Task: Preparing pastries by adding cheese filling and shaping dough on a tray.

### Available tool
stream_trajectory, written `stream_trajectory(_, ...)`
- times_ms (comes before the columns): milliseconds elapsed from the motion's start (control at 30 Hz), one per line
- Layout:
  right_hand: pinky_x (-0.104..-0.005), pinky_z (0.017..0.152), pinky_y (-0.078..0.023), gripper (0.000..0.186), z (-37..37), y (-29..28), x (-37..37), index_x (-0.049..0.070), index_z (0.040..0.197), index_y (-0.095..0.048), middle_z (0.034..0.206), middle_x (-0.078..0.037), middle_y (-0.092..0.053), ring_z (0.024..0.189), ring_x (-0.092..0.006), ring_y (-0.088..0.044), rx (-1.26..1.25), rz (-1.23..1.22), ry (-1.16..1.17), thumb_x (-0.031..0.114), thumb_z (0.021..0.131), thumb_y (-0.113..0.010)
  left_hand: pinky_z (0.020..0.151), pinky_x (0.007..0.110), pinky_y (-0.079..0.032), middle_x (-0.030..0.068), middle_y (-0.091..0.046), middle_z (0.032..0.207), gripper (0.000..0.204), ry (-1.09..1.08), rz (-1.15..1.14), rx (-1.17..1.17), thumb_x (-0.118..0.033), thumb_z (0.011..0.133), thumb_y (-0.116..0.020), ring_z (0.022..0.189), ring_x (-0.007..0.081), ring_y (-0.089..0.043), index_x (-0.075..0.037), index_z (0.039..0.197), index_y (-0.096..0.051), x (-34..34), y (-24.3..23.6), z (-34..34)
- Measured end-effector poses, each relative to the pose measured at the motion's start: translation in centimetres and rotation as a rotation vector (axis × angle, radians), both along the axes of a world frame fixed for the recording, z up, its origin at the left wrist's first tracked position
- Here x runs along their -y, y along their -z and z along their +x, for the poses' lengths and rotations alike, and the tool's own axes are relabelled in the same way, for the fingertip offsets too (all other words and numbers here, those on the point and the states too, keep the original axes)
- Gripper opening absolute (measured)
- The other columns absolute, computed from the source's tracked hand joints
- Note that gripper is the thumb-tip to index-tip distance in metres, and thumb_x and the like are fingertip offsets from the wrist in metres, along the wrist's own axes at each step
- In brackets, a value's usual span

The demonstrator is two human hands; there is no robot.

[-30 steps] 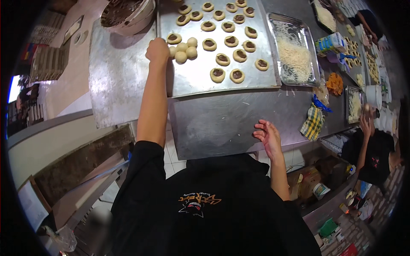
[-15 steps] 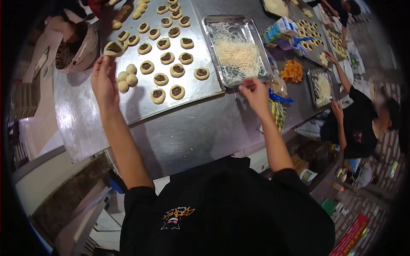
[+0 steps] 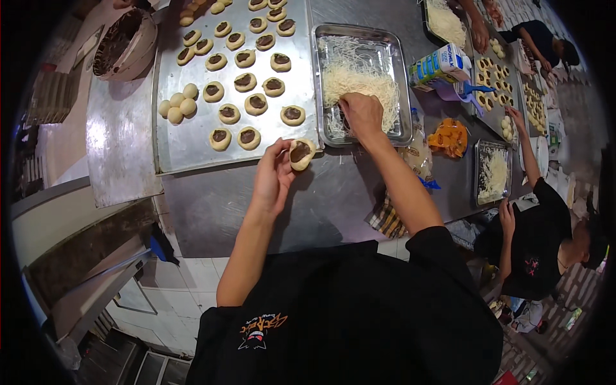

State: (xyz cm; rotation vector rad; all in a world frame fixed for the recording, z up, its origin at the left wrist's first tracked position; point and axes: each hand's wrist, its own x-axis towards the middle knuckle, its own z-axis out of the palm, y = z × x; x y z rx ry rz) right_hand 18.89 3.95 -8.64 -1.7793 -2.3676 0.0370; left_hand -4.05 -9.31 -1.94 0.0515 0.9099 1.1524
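1 filled dough round (image 3: pixel 301 154) pinched in your left grip (image 3: pixel 272 176), right grip (image 3: pixel 363 116) at pale shreds (image 3: pixel 346 77) farther right, closure unclear

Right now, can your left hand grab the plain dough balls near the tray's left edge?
Probably not while the left hand holds a filled dough round, though only low filled pieces lie between it and the plain dough balls.

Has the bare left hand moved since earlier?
Yes: against the rectangular silver metal tray, the bare left hand moved rightward, from left side to near lower right corner.
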Motion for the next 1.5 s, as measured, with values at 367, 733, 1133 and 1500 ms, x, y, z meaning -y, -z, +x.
stream_trajectory(367,-0.0395,0.069,-0.053,0.019,0.8,-4.6,0.9,0.005,0.091,-0.076,0.082,-0.014,-0.073,0.076,-0.0323,-0.07,-0.329,-0.047,0.134,0.022,0.086,-0.071,0.089,0.037,-0.053,0.0154,-0.068,0.117,0.033,0.093,-0.032,0.217,-0.033,0.101,-0.047,0.103,0.024,-0.067,-0.005,0.116,-0.057,-3.8,2.6,2.9)
stream_trajectory(733,-0.0431,0.072,-0.052,0.026,0.8,-3.2,-0.6,0.003,0.094,-0.075,0.088,-0.015,-0.073,0.078,-0.0332,-0.07,-0.12,-0.032,-0.037,0.026,0.083,-0.073,0.095,0.038,-0.05,0.0086,-0.069,0.112,0.035,-0.068,-0.083,0.175,-0.033,0.1,-0.048,0.105,0.021,-0.065,-0.006,0.119,-0.058,-2.5,1.5,3.7)
stream_trajectory(1133,-0.04,0.078,-0.046,0.03,1.6,-3.5,1.7,0.007,0.106,-0.074,0.093,-0.011,-0.071,0.084,-0.0292,-0.068,-0.256,0.025,-0.072,0.021,0.08,-0.076,0.1,0.044,-0.05,0.017,-0.064,0.124,0.041,-0.027,-0.069,0.314,-0.031,0.101,-0.044,0.114,0.0278,-0.063,0.001,0.124,-0.054,-2.9,1.5,2.4)
stream_trajectory(1500,-0.0343,0.076,-0.045,0.027,2.2,-2.5,0.2,0.011,0.109,-0.074,0.092,-0.007,-0.072,0.08,-0.0207,-0.067,-0.182,-0.022,-0.098,0.019,0.084,-0.075,0.102,0.042,-0.049,0.0144,-0.063,0.125,0.044,-0.002,-0.013,0.245,-0.033,0.101,-0.045,0.116,0.0276,-0.062,0.001,0.128,-0.053,-3.8,0.6,2.3)
